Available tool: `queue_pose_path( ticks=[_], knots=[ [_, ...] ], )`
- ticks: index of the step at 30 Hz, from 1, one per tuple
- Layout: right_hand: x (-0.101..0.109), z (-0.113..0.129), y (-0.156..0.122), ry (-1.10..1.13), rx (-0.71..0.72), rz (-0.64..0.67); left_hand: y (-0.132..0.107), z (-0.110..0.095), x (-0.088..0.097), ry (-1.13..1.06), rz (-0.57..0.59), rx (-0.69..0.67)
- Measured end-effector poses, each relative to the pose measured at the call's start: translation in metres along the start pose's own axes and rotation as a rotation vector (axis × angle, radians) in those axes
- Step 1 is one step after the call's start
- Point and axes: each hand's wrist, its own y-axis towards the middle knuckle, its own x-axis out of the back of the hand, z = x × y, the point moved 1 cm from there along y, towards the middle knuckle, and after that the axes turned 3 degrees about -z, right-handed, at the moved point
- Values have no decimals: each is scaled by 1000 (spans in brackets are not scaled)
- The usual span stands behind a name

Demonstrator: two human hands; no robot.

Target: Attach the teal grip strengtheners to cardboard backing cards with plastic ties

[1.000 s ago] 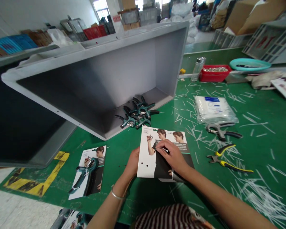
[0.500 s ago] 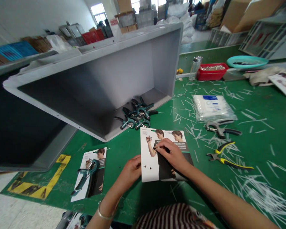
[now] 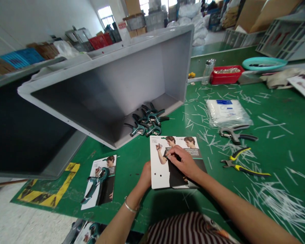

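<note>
A stack of printed backing cards [image 3: 159, 169] lies on the green table in front of me. My left hand [image 3: 145, 176] grips the stack's left edge, fingers curled under it. My right hand [image 3: 184, 162] rests on top of the cards with fingers pinched together at the dark printed area; what they pinch is too small to tell. Several teal hand grippers [image 3: 147, 123] lie in the mouth of a tipped grey bin [image 3: 122, 67] just beyond the cards. To the left lies one card with a hand gripper mounted on it [image 3: 99, 183].
Right of the cards lie grey pliers [image 3: 237, 133] and yellow-handled cutters [image 3: 241, 166] among scattered white cable-tie offcuts. A bag of white ties [image 3: 227, 113], a red tray [image 3: 226, 75], a bottle [image 3: 207, 71] and a teal dish [image 3: 264, 63] sit farther back.
My left hand shifted from the card's left edge lower down and back to gripping it. My right hand stays pinched on top. The view moved slightly right.
</note>
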Motion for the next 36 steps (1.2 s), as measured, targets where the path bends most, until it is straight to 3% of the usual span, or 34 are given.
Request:
queue_pose_path(
  ticks=[16,36],
  knots=[
    [-2,0,-3,-38,39,15,3,1,-2,-43,6,46],
    [-2,-1,-3,-38,19,29,11,17,1,-113,16,46]
  ],
)
